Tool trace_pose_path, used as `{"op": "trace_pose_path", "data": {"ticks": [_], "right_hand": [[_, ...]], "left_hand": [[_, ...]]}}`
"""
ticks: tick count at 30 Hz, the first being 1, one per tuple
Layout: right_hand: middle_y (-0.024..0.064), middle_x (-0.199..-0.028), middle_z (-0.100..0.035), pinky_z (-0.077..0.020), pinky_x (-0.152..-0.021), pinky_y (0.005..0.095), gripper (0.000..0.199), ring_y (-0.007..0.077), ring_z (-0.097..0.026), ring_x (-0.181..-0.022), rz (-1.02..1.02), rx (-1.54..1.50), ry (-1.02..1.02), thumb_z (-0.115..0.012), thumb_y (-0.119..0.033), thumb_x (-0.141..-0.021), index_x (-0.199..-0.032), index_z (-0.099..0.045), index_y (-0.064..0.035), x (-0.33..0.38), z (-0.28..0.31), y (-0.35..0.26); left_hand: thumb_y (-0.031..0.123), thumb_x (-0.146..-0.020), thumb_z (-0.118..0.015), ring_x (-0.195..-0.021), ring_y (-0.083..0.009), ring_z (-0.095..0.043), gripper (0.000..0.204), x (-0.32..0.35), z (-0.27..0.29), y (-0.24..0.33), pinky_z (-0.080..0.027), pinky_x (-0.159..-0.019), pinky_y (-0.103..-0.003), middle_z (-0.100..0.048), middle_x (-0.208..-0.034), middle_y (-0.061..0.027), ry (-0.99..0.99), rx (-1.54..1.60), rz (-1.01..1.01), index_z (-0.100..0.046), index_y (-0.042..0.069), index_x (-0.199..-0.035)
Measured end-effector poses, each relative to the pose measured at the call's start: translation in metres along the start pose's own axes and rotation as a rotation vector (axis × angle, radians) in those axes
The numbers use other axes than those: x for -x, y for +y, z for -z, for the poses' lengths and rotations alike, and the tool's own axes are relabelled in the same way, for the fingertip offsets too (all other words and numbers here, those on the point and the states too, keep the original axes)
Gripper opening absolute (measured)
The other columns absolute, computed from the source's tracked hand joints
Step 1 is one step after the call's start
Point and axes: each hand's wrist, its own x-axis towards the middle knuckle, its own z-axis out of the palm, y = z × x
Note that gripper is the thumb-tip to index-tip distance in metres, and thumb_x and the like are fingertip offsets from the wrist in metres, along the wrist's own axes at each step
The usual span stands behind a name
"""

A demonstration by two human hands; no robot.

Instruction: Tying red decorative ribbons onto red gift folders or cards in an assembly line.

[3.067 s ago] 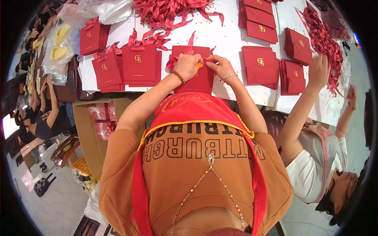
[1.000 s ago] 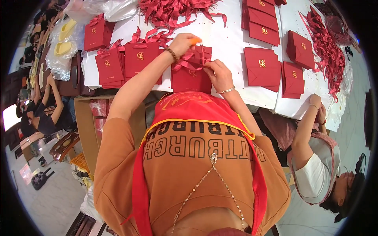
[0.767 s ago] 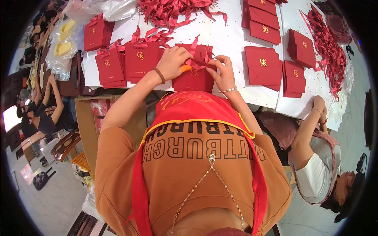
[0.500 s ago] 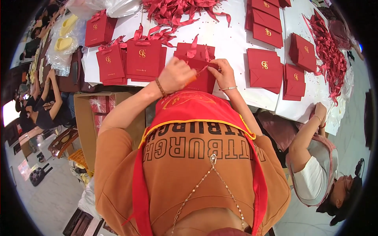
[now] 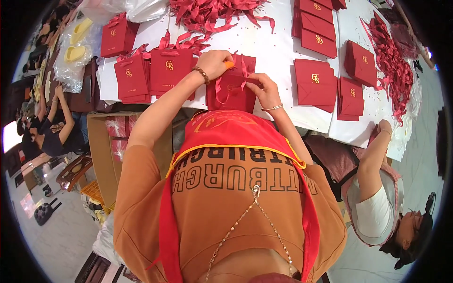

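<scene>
A small dark-red paper gift bag [image 5: 231, 100] with gold lettering lies at the table's near edge, in front of my apron. A red ribbon [image 5: 221, 89] hangs in a loop over its front. At the bag's upper edge my left hand [image 5: 212, 65] is closed, an orange cover on one finger; its fingertips are partly hidden, so what they pinch does not show. My right hand [image 5: 266, 92] pinches the ribbon's right part between thumb and forefinger at the bag's upper right. Another red bag [image 5: 249, 63] lies just beyond.
Finished-looking bags with ribbon handles [image 5: 170, 70] stand at left. Flat bags [image 5: 315, 82] are stacked at right. Ribbon piles [image 5: 212, 14] lie at the far side and far right. A cardboard box [image 5: 101, 155] stands below left. Another person's arm [image 5: 373, 160] reaches in at right.
My left hand has moved away from me, up to the bag's upper edge. The ribbon now loops over the bag's front. My right hand has stayed almost in place.
</scene>
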Motion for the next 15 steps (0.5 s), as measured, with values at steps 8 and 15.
{"op": "trace_pose_path", "data": {"ticks": [8, 15], "right_hand": [[0.0089, -0.088, -0.060, -0.0456, -0.067, 0.0257, 0.020, 0.0174, -0.058, -0.076, -0.050, -0.030, -0.034, -0.063, -0.007, -0.075, -0.094, -0.059, -0.0027, -0.002, -0.002, 0.001], [0.0092, -0.088, -0.060, -0.0454, -0.067, 0.0256, 0.021, 0.0178, -0.058, -0.075, 0.012, -0.003, -0.060, -0.062, -0.007, -0.075, -0.096, -0.058, -0.0032, -0.006, -0.008, -0.001]], "left_hand": [[0.008, -0.080, -0.057, -0.063, -0.0039, -0.049, 0.028, 0.006, 0.017, 0.000, -0.034, -0.052, -0.016, -0.058, -0.081, 0.0012, -0.022, 1.105, 0.255, -0.052, 0.009, -0.107], [0.016, -0.083, -0.054, -0.062, -0.0051, -0.047, 0.023, 0.000, -0.008, -0.019, -0.036, -0.054, -0.020, -0.056, -0.073, 0.0001, -0.107, 0.417, -0.093, -0.055, 0.004, -0.103]]}}
